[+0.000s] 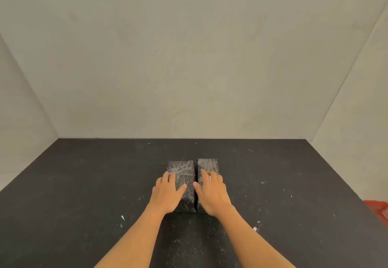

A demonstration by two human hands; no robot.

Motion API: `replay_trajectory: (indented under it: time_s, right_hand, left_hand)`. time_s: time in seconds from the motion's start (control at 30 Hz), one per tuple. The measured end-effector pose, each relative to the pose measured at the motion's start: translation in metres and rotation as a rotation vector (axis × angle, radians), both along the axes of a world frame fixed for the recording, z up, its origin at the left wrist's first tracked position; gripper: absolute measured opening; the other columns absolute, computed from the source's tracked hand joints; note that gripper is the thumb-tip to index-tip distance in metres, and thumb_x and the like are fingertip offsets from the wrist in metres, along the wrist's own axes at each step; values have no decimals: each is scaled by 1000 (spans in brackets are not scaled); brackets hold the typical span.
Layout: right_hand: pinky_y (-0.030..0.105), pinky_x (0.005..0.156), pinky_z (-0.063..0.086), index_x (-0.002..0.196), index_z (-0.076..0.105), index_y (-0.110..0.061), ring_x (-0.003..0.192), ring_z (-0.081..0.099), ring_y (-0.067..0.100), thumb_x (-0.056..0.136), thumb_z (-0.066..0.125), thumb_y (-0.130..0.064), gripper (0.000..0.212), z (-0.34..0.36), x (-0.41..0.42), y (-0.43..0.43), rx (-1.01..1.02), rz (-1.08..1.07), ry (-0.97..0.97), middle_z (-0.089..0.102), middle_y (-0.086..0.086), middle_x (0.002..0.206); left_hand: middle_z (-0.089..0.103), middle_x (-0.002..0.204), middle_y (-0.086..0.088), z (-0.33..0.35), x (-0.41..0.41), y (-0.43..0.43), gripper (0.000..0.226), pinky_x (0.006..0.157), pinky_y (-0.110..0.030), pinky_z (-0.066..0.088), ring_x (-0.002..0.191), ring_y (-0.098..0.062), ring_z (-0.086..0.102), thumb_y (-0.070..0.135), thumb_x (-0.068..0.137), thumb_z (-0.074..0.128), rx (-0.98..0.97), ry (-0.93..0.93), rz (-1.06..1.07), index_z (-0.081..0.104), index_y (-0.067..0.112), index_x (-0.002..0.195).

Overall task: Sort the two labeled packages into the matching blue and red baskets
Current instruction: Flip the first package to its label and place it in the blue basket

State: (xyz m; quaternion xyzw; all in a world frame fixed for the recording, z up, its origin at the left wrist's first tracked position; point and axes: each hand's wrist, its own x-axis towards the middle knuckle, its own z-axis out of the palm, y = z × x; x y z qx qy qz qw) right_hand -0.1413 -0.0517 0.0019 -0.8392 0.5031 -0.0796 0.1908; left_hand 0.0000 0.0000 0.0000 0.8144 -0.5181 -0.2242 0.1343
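Two black packages wrapped in shiny clear film lie side by side on the black table (84,183), with a narrow gap between them. My left hand (165,194) lies on top of the left package (183,171), fingers over its left edge and thumb on its top. My right hand (212,194) lies on the right package (207,164), fingers spread on top and thumb at the gap. Both packages rest on the table. No labels show. A corner of the red basket (378,210) shows past the table's right edge. The blue basket is out of view.
Plain beige walls (189,57) close in the table at the back and on both sides. White flecks and scuffs dot the dark tabletop.
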Motion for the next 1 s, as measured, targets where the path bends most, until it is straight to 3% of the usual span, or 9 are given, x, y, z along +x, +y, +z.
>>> replay_trajectory:
  time_s: [0.27, 0.4, 0.53, 0.67, 0.73, 0.8, 0.87, 0.93, 1.0]
  right_hand:
    - [56, 116, 8, 148, 8, -15, 144, 3, 39, 97, 36, -44, 65, -19, 18, 11, -44, 242, 239, 6, 22, 156]
    - [60, 114, 7, 147, 8, -8, 143, 4, 42, 98, 42, -36, 67, -26, 26, 12, -115, 282, 353, 18, 30, 152]
    - [52, 118, 6, 147, 11, -9, 144, -1, 39, 99, 43, -26, 61, -19, 32, 10, -105, 255, 238, 16, 27, 154]
    - [47, 119, 13, 147, 17, -21, 145, 0, 36, 97, 46, -14, 58, -2, 39, 1, 39, 179, -75, 10, 8, 159]
    - [47, 117, 22, 145, 20, -23, 146, 0, 33, 95, 48, -3, 61, 6, 44, 1, 114, 142, -225, 12, 0, 159]
    - [43, 114, 27, 144, 24, -19, 146, -2, 30, 91, 47, 7, 63, 13, 48, 4, 123, 133, -286, 17, 1, 158]
    - [42, 113, 31, 142, 27, -14, 147, 0, 28, 86, 45, 15, 66, 17, 50, 8, 83, 173, -288, 17, 5, 158]
    - [39, 115, 29, 143, 25, -10, 146, 6, 26, 79, 45, 21, 74, 15, 53, 14, 17, 275, -269, 13, 7, 159]
    - [36, 116, 28, 144, 21, -10, 145, 10, 25, 75, 49, 21, 81, 11, 56, 21, 7, 371, -262, 7, 7, 159]
  left_hand:
    - [7, 159, -5, -11, 17, 7, 62, 117, -45, 21, 145, -26, 12, 44, 94, 38, -20, 118, 48, 18, 18, 146]
    - [7, 159, -1, -15, 21, 8, 58, 118, -41, 20, 146, -23, 12, 29, 93, 47, -43, 266, 27, 23, 20, 145]
    - [2, 159, -1, -12, 25, 9, 77, 116, -41, 21, 146, -24, 6, 6, 79, 59, -79, 444, 82, 23, 19, 146]
    - [-7, 159, -3, -12, 29, 7, 95, 118, -41, 18, 146, -25, 7, 22, 78, 70, -40, 401, 27, 6, 15, 148]
    - [0, 159, -6, -12, 26, 4, 90, 119, -40, 17, 146, -25, 10, 19, 81, 68, -77, 371, 38, 8, 11, 147]
    - [26, 152, -10, -9, 24, 1, 67, 113, -38, 28, 139, -26, 29, 2, 81, 58, -129, 416, 102, 31, 11, 141]
    - [57, 112, -10, -5, 24, 1, 35, 91, -36, 44, 104, -25, 54, -5, 78, 50, -151, 548, 235, 64, 23, 95]
    - [61, 93, -13, -5, 29, 1, 27, 87, -43, 46, 90, -27, 55, 6, 82, 46, -211, 710, 446, 61, 23, 68]
    - [63, 103, -16, -7, 37, 1, 27, 90, -48, 48, 94, -29, 59, 23, 90, 42, -303, 896, 636, 66, 13, 84]
